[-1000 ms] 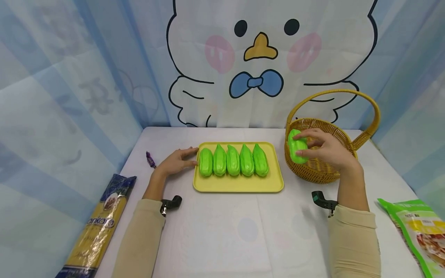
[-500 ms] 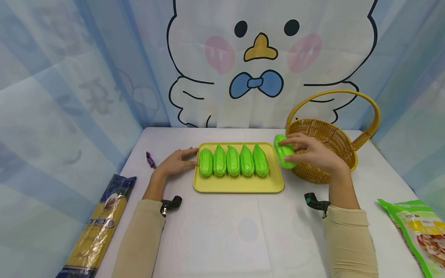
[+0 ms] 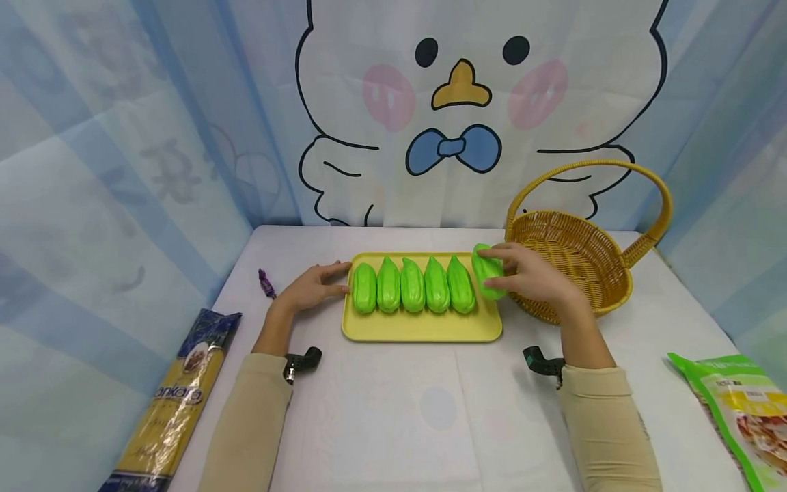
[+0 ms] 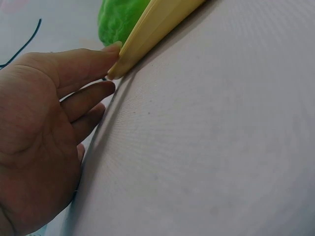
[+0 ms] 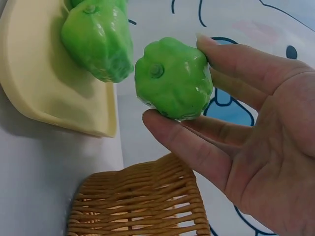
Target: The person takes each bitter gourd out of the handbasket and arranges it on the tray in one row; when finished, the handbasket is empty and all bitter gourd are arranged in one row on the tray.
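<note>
My right hand [image 3: 531,273] pinches a green toy vegetable [image 5: 172,81] between thumb and fingers. The vegetable has lobed sides and a stubby stem, and it overlaps the right edge of the yellow tray [image 3: 424,331] in the head view. Several like it stand side by side in a row on the tray, the rightmost vegetable [image 3: 461,285] just left of the held one. At the tray's left edge, my left hand [image 3: 310,287] rests its fingertips and thumb, spread apart along the rim. The left wrist view shows the thumb [image 4: 88,64] right at the tray's corner.
A wicker basket [image 3: 615,273] with a tall handle stands right of the tray. On the left lie a small purple wrapped candy [image 3: 266,283] and a long yellow-blue packet [image 3: 178,396]. A green food bag [image 3: 744,410] lies front right. A patterned curtain [image 3: 455,198] rises behind.
My right hand has carried the green toy vegetable leftward from over the basket to the tray's right side. The left hand and the row on the tray have stayed put.
</note>
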The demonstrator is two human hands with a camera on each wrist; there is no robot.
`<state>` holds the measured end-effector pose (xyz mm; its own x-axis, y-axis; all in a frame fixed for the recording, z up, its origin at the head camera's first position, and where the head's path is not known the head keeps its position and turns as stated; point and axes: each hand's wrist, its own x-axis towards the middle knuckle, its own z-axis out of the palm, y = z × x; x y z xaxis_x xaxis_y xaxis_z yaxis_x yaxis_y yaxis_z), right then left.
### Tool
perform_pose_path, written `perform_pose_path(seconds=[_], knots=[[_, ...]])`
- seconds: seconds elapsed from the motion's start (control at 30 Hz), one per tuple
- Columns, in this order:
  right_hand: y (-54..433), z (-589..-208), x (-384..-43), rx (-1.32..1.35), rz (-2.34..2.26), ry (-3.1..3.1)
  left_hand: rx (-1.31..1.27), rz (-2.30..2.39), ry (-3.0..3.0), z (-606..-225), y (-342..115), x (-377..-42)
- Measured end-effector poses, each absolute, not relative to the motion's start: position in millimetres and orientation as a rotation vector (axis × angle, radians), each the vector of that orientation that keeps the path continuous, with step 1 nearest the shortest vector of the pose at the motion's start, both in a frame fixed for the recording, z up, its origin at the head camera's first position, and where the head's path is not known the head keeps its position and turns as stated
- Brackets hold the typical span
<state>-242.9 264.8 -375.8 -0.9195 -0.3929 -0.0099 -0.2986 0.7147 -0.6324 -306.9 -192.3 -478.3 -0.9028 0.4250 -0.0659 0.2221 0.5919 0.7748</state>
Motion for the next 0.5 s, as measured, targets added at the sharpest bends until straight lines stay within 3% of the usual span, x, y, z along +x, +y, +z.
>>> perform_pose_path(seconds=[0.5], knots=[[244, -383, -245, -0.497, -0.709, 2.804, 0.526, 1.196, 2.581, -476, -191, -305]])
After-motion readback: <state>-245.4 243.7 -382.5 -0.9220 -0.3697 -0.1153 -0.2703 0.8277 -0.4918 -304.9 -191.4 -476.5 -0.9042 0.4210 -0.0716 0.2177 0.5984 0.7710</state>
